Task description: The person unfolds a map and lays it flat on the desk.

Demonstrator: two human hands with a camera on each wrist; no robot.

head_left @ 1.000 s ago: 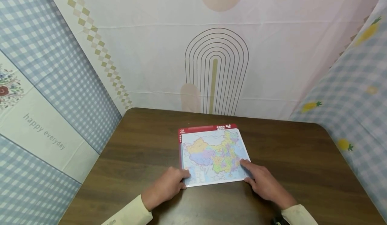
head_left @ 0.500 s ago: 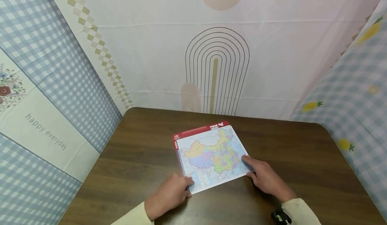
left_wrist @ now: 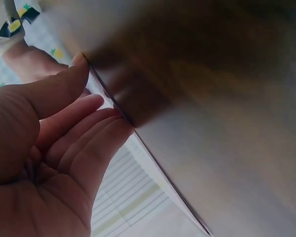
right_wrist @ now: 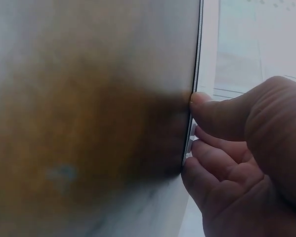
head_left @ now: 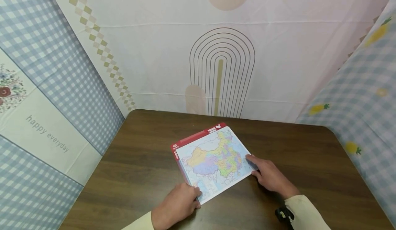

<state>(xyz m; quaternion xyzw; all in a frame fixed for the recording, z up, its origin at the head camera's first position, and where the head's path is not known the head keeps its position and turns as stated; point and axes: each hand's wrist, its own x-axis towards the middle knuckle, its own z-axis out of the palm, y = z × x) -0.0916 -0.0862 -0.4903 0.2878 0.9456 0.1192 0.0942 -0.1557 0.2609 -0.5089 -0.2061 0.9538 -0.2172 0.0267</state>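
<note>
A thin rectangular map board (head_left: 213,159) with a red header strip lies face up at a slant, low over the table in the head view. My left hand (head_left: 180,202) grips its near left corner, some fingers on the printed face. At the right edge, near the lower right corner, my right hand (head_left: 272,175) holds it between thumb and fingers. The left wrist view shows the left thumb and fingertips against the board's dark thin edge (left_wrist: 160,170). In the right wrist view, thumb and fingers meet at the opposite edge (right_wrist: 198,54).
The brown wooden table (head_left: 148,147) extends around the board on all sides. Behind it hangs a pale patterned cloth (head_left: 148,61). Blue checked cloths (head_left: 365,96) border both sides. A black wrist device (head_left: 284,214) sits at the right cuff.
The map board has turned counterclockwise. Its left side has come nearer with my left hand, while the right side has moved slightly away with my right hand. Both hands have kept hold.
</note>
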